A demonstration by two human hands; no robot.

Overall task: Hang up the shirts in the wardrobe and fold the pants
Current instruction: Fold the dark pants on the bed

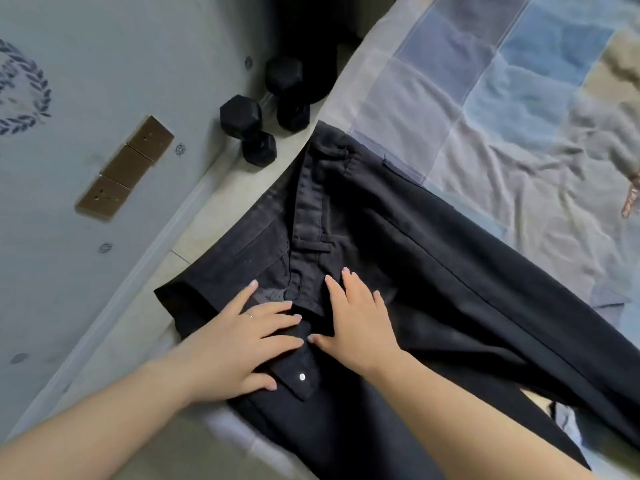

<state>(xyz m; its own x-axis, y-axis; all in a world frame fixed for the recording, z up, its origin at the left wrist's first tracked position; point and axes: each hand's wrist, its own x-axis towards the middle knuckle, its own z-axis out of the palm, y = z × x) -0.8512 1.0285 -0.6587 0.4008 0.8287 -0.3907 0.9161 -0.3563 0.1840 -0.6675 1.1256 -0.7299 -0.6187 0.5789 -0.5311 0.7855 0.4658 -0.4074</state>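
While the black pants (398, 258) are spread over the bed's (519, 116) left edge, their waistband is pressed by the left hand (242, 337) and right hand (360, 323), fingers straight.

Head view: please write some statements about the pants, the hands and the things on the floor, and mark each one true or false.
1. Both hands, left and right, lie flat on the pants. True.
2. The pants are light blue. False: they are black.
3. The pants lie on the bed, waist at its edge. True.
4. The right hand holds a hanger. False: it holds nothing; its fingers are straight on the cloth.
5. Black dumbbells lie on the floor beside the bed. True.
6. The pants are already folded into a small square. False: both legs are spread out.
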